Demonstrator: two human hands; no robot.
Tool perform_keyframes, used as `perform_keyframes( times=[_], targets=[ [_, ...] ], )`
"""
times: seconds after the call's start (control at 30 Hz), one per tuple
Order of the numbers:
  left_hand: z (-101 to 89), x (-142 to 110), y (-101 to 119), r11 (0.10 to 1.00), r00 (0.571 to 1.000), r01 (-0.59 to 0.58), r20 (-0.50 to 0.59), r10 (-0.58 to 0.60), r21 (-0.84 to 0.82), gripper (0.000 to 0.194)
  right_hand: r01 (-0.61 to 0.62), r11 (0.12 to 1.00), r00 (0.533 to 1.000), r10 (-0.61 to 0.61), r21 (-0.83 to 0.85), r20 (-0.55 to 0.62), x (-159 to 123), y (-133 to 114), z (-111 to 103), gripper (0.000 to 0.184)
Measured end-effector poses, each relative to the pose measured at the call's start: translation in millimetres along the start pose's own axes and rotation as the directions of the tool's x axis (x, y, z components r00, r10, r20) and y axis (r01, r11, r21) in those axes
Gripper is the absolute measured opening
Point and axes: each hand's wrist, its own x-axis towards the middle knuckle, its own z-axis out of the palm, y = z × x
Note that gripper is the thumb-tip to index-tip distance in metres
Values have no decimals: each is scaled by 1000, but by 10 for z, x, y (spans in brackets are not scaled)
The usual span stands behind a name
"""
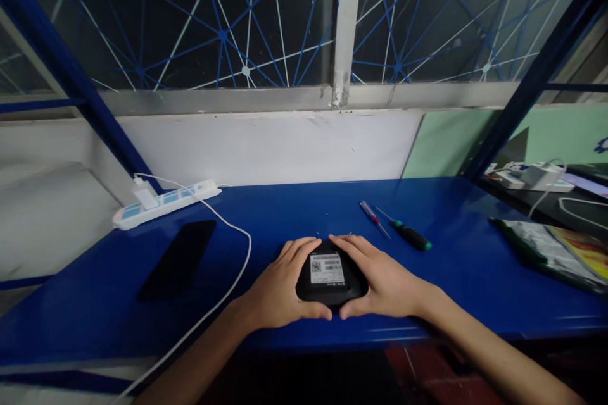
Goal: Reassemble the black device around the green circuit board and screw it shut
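Note:
A black rounded plastic device [327,294] with a white printed label and QR code on its upper face lies near the front edge of the blue table. My left hand [280,285] wraps round its left side, thumb along the near edge and fingers at the far edge. From the right, my right hand [384,278] grips it in the same way. The device's underside and its exact kind are hidden. Beyond my right hand lie a dark-handled screwdriver [412,235] with green ends and a slim clear-handled screwdriver [374,218].
A black flat phone-like slab [178,259] lies on the left of the blue table [285,202]. Behind it is a white power strip [166,204] with a charger [145,193]; its white cable [249,247] runs toward the front. At right is a shiny packet [555,250].

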Motion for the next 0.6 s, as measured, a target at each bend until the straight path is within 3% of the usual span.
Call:
perform_keyframes(
  times=[0.6],
  targets=[
    [3,-19,120,990,996,41,69,-51,133,94,-47,999,999,47,20,8,-37,-41,96,105]
  ],
)
